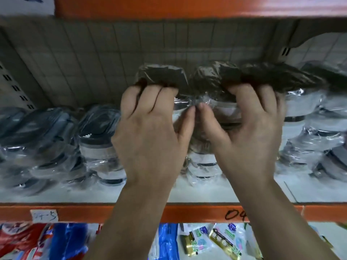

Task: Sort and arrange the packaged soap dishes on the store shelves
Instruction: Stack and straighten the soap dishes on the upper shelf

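Stacks of packaged soap dishes in clear plastic wrap fill the white shelf [206, 196]. Both my hands reach into the middle stacks. My left hand [150, 132] curls its fingers over a brown-lidded packaged soap dish [163, 74] at the top of one stack. My right hand [246, 128] grips the neighbouring brown-lidded packaged soap dish [212, 77], fingers over its top. The two thumbs meet on the crinkled wrap between the packs. Grey-lidded soap dishes [97, 128] stand in stacks to the left, and more wrapped dishes [317, 128] to the right.
An orange shelf beam [112, 212] with a paper label runs along the front edge, another orange beam [187, 6] overhead. Behind the stacks is a grey grid back panel [93, 53]. Colourful packets [216, 241] lie on the shelf below.
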The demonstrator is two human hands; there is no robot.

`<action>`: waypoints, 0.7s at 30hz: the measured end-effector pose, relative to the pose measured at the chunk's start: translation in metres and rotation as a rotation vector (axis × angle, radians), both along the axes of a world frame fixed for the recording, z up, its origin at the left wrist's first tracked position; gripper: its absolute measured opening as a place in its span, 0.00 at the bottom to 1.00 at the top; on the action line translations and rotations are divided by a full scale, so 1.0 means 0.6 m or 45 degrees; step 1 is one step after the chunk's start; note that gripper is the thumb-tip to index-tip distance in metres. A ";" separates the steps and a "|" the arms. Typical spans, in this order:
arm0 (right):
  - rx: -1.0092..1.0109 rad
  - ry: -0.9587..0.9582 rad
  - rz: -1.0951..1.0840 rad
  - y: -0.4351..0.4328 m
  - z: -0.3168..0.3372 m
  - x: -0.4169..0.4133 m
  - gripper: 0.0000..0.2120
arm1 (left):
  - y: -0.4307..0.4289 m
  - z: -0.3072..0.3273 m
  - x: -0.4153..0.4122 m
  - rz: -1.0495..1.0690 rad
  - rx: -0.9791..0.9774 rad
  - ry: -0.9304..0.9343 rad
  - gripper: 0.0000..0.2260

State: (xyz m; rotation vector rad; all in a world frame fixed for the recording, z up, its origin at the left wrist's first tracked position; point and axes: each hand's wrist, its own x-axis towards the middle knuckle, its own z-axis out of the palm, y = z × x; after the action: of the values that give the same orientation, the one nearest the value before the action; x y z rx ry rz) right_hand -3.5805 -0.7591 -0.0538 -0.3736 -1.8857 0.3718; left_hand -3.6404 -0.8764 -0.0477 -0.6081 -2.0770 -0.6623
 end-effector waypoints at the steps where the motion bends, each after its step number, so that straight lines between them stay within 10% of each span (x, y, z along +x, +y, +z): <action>1: -0.011 0.001 -0.004 0.001 -0.002 0.000 0.18 | -0.002 -0.001 -0.002 -0.002 0.002 0.022 0.15; 13: 0.004 0.158 0.055 -0.016 -0.001 0.055 0.11 | -0.031 -0.010 0.037 -0.099 0.052 0.121 0.19; 21: -0.016 -0.184 0.102 -0.018 0.008 0.080 0.17 | -0.045 -0.011 0.064 -0.127 0.001 0.096 0.18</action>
State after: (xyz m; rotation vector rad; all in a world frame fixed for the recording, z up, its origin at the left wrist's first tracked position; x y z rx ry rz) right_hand -3.5323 -0.7696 -0.0492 -0.3418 -2.0449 0.4194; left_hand -3.6019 -0.9032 -0.0542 -0.7293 -1.9868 -0.6867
